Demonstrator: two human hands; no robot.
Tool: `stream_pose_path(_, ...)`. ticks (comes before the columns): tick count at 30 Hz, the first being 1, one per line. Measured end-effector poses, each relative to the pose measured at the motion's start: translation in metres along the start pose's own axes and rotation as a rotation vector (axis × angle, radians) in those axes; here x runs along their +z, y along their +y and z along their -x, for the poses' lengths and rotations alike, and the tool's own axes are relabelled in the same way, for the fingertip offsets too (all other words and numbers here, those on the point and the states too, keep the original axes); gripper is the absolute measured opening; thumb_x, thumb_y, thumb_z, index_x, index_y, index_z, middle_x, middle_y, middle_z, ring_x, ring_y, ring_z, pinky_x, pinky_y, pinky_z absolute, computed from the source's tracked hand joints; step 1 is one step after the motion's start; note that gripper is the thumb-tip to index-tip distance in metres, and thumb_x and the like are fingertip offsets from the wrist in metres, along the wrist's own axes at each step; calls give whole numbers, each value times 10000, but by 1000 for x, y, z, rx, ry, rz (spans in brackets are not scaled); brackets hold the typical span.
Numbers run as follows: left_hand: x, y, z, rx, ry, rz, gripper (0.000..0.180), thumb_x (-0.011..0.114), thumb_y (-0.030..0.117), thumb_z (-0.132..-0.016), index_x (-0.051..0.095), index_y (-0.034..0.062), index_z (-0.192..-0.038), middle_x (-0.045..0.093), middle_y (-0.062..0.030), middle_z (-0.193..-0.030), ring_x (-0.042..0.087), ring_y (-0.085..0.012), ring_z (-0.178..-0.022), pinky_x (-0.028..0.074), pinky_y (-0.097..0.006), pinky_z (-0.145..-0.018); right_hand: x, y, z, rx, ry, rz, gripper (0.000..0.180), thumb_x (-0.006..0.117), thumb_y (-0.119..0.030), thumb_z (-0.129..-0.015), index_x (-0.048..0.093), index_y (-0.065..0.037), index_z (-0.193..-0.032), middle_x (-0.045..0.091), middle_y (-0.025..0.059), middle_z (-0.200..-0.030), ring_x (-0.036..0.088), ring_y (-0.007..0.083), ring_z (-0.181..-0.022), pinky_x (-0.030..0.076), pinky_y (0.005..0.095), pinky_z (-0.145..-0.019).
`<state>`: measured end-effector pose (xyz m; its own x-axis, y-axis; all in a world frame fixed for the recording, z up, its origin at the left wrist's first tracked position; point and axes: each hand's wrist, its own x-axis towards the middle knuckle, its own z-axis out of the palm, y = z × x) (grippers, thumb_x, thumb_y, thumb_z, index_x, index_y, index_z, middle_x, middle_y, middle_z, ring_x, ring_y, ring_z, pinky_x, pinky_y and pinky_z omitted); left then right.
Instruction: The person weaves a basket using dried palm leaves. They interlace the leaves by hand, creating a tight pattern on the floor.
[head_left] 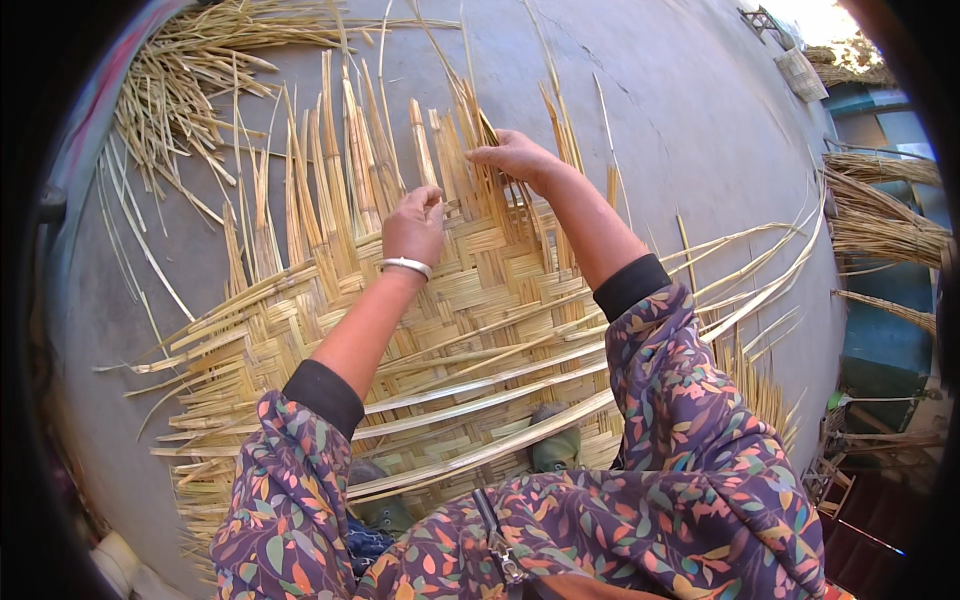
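Observation:
A partly woven mat (480, 270) of flat, straw-coloured reed strips lies on the floor in front of me, with loose strip ends sticking out at its far edge. My right hand (515, 160) is closed around several reed strips (490, 200) at that edge and bends them upward. To its left, my left hand (415, 228) is just above the weave with its fingers pinched together. What those fingers hold, if anything, is hidden. Several long loose strips (480, 385) lie across the near part of the mat, below my forearms.
A heap of loose strips (180, 90) lies on the grey floor (700, 120) at the far left. Bundles of thin stalks (885, 215) are stacked along the right side. My shoes (555, 448) rest on the near part of the mat.

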<state>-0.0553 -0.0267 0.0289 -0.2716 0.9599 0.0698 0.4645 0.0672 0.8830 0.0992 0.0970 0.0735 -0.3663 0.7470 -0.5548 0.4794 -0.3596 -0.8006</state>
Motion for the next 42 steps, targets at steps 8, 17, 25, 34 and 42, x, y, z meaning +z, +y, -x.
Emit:
stream_pose_path(8, -6, -15, 35, 333, -46, -778, 436, 621, 335, -805, 555, 115, -1176, 504, -49, -1257, 418, -207, -1212, 288, -420, -1000, -3, 39, -10, 40, 32, 448, 507, 694, -376, -764, 593, 16, -1069, 652, 115, -932, 613, 184, -841, 477, 327, -765)
stream_pose_path(17, -13, -33, 45, 276, -332, -880, 550, 436, 436, -898, 406, 104, -1336, 382, -62, -1399, 274, -207, -1334, 136, -440, -1083, 10, 31, 10, 91, 116, 643, 588, 659, -378, -751, 540, 40, -1146, 621, 209, -1036, 602, 325, -956, 463, 376, -854)
stream_pose_path(25, -57, -20, 31, 452, -541, -818, 513, 507, 335, -878, 419, 78, -1313, 336, -97, -1418, 285, -245, -1327, 239, -414, -1065, 62, 49, 33, -348, 567, 1126, 597, 529, -311, -838, 352, -2, -1317, 309, 204, -1411, 260, 324, -1332, 219, 399, -1094)
stream_pose_path(34, -267, -12, 8, 128, -695, -1098, 539, 661, 167, -751, 460, 58, -1239, 470, -119, -1293, 410, -264, -1235, 308, -407, -1007, 136, 81, 49, -392, 247, 1097, 657, 337, -492, -915, 313, -28, -1380, 239, 162, -1470, 174, 274, -1381, 107, 397, -1125)
stream_pose_path(42, -283, -70, -3, -191, -652, -1174, 568, 648, 249, -745, 444, 121, -1259, 578, -101, -1135, 513, -277, -1102, 362, -437, -901, 133, 76, 62, -408, 91, 1275, 696, 322, -523, -911, 255, -44, -1411, 218, 133, -1485, 150, 258, -1389, 102, 387, -1125)
